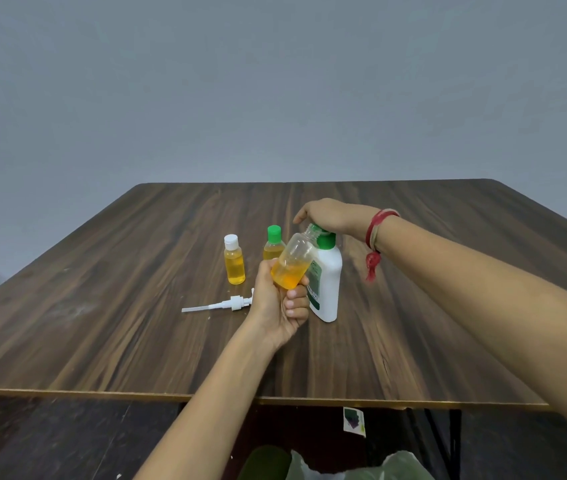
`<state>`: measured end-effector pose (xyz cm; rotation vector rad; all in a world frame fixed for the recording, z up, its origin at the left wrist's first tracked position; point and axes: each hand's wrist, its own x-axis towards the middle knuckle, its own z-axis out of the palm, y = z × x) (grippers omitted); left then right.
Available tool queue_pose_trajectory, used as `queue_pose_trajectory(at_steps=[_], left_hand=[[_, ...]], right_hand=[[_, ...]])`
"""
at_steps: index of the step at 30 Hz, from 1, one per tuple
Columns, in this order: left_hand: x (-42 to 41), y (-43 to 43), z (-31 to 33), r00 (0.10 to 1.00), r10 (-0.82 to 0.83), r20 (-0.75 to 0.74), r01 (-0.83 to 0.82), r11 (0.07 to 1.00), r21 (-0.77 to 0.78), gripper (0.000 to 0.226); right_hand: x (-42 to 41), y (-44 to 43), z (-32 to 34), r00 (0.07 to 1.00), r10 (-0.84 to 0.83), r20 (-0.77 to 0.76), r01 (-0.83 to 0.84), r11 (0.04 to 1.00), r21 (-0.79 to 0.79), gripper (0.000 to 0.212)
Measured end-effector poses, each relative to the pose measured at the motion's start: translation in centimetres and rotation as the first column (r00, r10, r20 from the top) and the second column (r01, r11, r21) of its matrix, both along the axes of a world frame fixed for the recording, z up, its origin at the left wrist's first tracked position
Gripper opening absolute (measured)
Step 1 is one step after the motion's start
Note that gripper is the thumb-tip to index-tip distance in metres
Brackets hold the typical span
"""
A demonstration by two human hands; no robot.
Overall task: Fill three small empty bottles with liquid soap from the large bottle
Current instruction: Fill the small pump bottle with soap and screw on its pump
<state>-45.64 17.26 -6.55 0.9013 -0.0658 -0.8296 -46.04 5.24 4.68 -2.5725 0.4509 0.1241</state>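
Two of the three fills look finished. The white-capped small bottle [234, 261] and the green-capped small bottle [272, 245] stand upright on the wooden table [102, 306], just beside each other, both closed and both holding yellow-orange soap most of the way up.

The third small bottle [294, 261] is in the air, tilted with its neck up and to the right. The left hand [276, 306] grips its lower half, fingers and thumb wrapped round the base. It is clear plastic with a bare threaded mouth and no cap. The soap sits only in its lower part, and the upper part is see-through and empty. It seems to be partly filled, so it probably needs more soap and then a cap.

The large white bottle [328, 282] stands upright right behind it, with a green collar at the top and a green label on its side. Its pump head [226, 304] lies flat on the table to the left, long tube pointing away, so the bottle is open for pouring.

The right hand [334, 218], with a red thread [375, 237] at the wrist, arches over the tops of both bottles with its fingers bent downward. Whether they pinch a cap or only rest on the collar cannot be told, since the palm hides them.
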Motion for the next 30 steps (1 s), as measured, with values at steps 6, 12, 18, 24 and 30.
queue_pose_trajectory(at_steps=[6, 12, 18, 24, 30], left_hand=[[0.2, -0.2, 0.2, 1.000, 0.018, 0.013, -0.018, 1.000, 0.005, 0.052], [0.0, 0.0, 0.4, 1.000, 0.016, 0.019, -0.016, 1.000, 0.002, 0.051], [-0.2, -0.1, 0.2, 1.000, -0.007, 0.021, 0.007, 1.000, -0.006, 0.053], [0.0, 0.0, 0.0, 1.000, -0.002, -0.004, 0.002, 1.000, 0.002, 0.052], [0.1, 0.2, 0.4, 1.000, 0.001, 0.008, -0.001, 1.000, 0.027, 0.052]], right_hand=[[0.1, -0.1, 0.1, 1.000, 0.014, -0.006, -0.014, 1.000, -0.001, 0.042], [0.3, -0.1, 0.4, 1.000, 0.000, 0.000, 0.000, 1.000, 0.016, 0.044], [0.4, -0.2, 0.4, 1.000, 0.012, 0.008, -0.012, 1.000, -0.024, 0.042], [0.2, -0.2, -0.1, 0.999, 0.030, -0.013, -0.031, 0.996, -0.086, 0.045], [0.4, -0.4, -0.6, 1.000, 0.016, 0.016, -0.015, 0.998, -0.067, 0.048]])
